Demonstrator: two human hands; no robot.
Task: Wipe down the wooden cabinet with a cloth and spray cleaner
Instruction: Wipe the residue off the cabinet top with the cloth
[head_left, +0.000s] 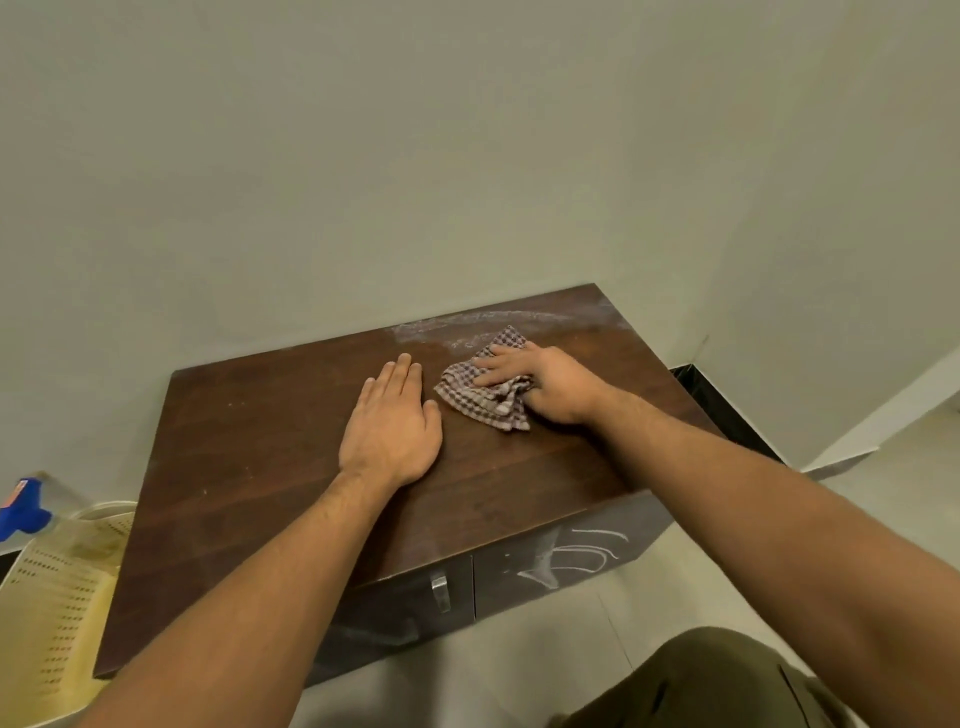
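The dark wooden cabinet (249, 467) stands against the wall, its top facing me. A checked cloth (475, 397) lies crumpled on the top, right of centre. My right hand (540, 382) lies on the cloth, fingers stretched over it and thumb tucked under a fold. My left hand (392, 428) rests flat on the cabinet top just left of the cloth, fingers straight. White dusty streaks (467, 325) mark the back edge of the top. A blue spray trigger (23, 512) shows at the far left edge.
A pale yellow perforated basket (57, 618) stands left of the cabinet. The cabinet front has a metal handle (440, 590) and white smears (566, 558). The wall corner is behind, with tiled floor to the right. My knee (717, 680) is at the bottom right.
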